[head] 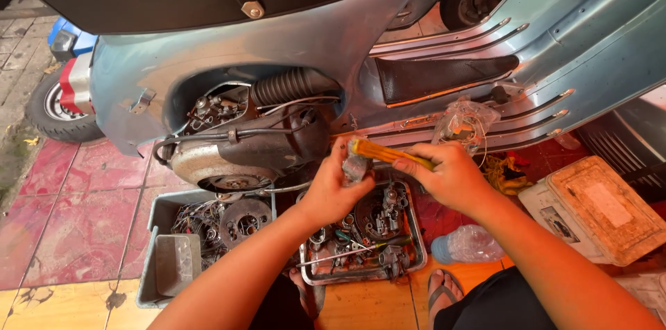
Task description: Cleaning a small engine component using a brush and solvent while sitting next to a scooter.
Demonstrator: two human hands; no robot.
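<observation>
Hands meeting over parts trays beside a pale blue scooter (333, 39).

Left hand (331, 188) is closed round a small clear plastic packet (355, 167); right hand (451, 177) grips a yellow-handled tool (388, 153) whose end touches that packet, both hands close together. Just behind them sits the scooter's exposed engine (243, 143), with a plastic bag (463, 122) on the footboard (444, 80). Below the hands, a metal tray (415, 233) holds carburettor parts and screwdrivers; a grey tray (154, 233) to its left holds a round plate and wires. A clear bottle (468, 243) lies by the sandalled feet, a worn box (596, 209) on the right. Red tiled floor (76, 219) opens on the left.
</observation>
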